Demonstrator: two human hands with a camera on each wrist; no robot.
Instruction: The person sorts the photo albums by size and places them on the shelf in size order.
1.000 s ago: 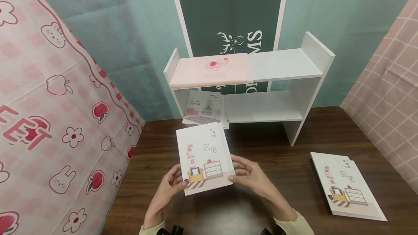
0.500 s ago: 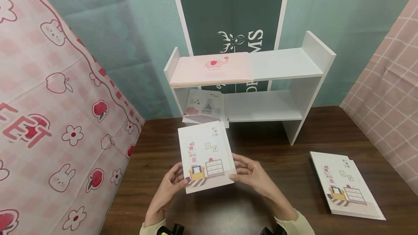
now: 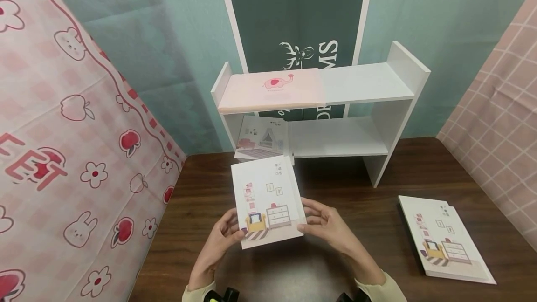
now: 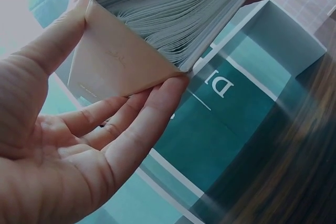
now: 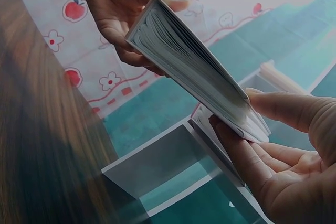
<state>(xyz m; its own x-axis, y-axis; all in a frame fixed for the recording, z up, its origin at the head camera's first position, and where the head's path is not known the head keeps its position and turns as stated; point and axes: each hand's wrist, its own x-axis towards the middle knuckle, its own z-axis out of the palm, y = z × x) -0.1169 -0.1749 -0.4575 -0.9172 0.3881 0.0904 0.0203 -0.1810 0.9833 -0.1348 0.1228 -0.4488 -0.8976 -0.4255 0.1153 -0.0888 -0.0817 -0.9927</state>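
Note:
Both hands hold a thick white hardcover book (image 3: 266,202) tilted above the table, its cover showing a yellow armchair and a chest of drawers. My left hand (image 3: 217,241) pinches its lower left edge, thumb on the front cover and fingers behind. My right hand (image 3: 329,227) grips the lower right edge in the same way. In the left wrist view the left hand (image 4: 100,124) spans the pale spine (image 4: 118,59), and the bottom page edges (image 4: 163,19) are fanned a little. The right wrist view has the right hand (image 5: 283,150) at the opposite edge.
A white two-tier shelf (image 3: 340,139) stands behind the hands. A pink elephant-print item (image 3: 272,90) lies on its top left, and similar books (image 3: 262,136) lie on the lower left. More white books (image 3: 449,241) are stacked on the wooden table (image 3: 356,269) at right.
Both hands have shifted slightly to the right together with the book. Their grip looks the same, and the shelf and the stack at right have stayed in place.

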